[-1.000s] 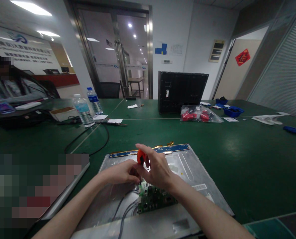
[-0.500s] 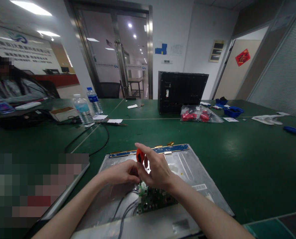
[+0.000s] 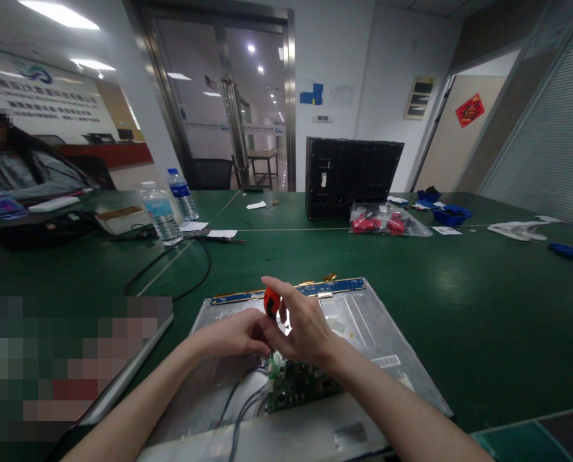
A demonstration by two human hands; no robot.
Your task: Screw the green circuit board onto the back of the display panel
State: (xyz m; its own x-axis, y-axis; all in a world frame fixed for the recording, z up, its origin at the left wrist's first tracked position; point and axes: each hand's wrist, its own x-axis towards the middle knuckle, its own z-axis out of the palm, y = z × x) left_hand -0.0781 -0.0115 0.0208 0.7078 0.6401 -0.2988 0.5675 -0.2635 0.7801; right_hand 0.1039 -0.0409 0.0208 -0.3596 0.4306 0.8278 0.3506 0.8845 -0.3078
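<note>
The left forearm [image 3: 156, 384] and right forearm [image 3: 396, 399] slant inward from the frame's bottom edge. Below centre, the left hand [image 3: 238, 332], fingers curled, adjoins the right hand [image 3: 306, 326], its uppermost finger stretched leftward.

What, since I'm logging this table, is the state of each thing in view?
Orange-handled tool, held by right hand
Metal panel, flat
Circuit board, on panel
Black casing, standing
White-capped bottle, upright, closed
Blue-capped bottle, upright, closed
Clear bag, holding red items
Ceiling lights, lit
Black cable, loosely curved
</note>
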